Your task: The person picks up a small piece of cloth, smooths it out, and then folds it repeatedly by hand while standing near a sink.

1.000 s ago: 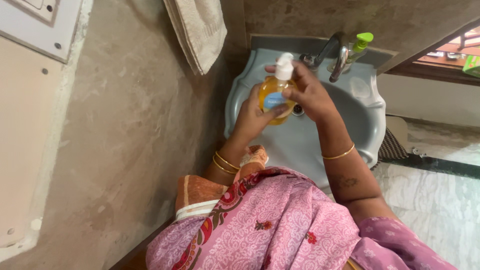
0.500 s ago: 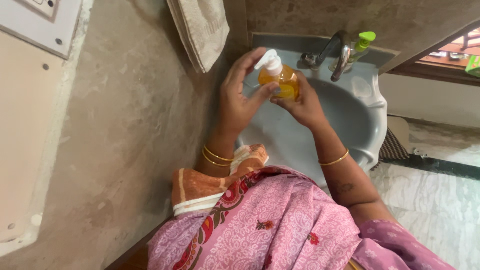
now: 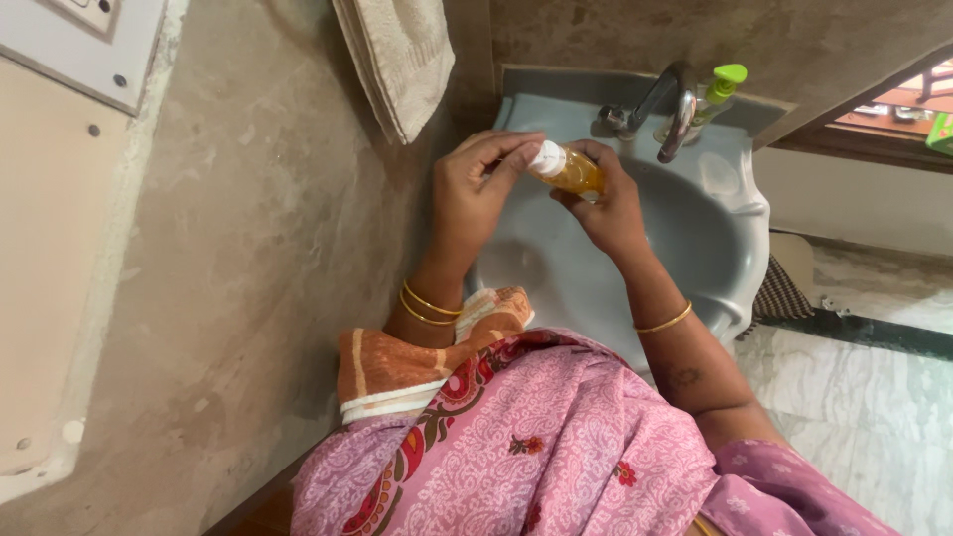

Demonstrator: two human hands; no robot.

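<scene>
Over the grey wash basin I hold an orange soap bottle with a white pump top, tilted toward the left. My right hand grips the bottle's body from below and behind. My left hand has its fingers closed around the white pump head at the bottle's left end. Both wrists carry gold bangles. The bottle's label is hidden by my fingers.
A chrome tap stands at the basin's back, with a green-capped bottle behind it. A beige towel hangs on the wall at the left. A switch plate is at the top left. Marble floor lies to the right.
The bottle has gone from upright to tilted leftward and sits higher over the basin. My left hand moved from its label side up onto the pump head.
</scene>
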